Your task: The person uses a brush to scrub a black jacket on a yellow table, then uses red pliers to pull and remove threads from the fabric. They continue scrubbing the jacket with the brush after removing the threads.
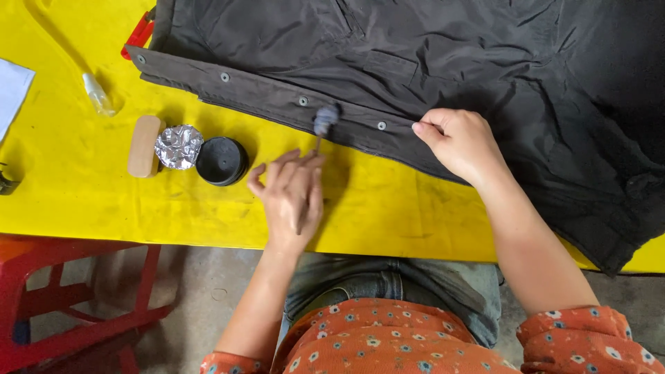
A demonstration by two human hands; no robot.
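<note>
The left hand (291, 197) gripped a thin-handled dauber brush (324, 121), fingers curled around the handle, with the fuzzy grey head set against the snap-studded placket edge of a dark jacket (429, 62). That grip, low on the handle, looked suited to working the head in small strokes along the strip. The right hand (460, 142) pinched the same edge just beyond a snap (382, 126), fingertips closed on the fabric, seemingly to keep the strip flat and taut beside the brush. The jacket lay spread over the far and right part of the yellow tabletop (83, 201), its placket running diagonally toward the person so the row of snaps faced up. To the left of the brush hand, close by, sat a round black tin (222, 161), touching a crumpled foil wad (179, 146), and beside that a wooden block (144, 145), probably a brush back. A small clear bottle (98, 95) lay farther off, and a red clip (138, 34) peeked out at the jacket's corner. A red stool (62, 305) stood below the tabletop's near edge.
</note>
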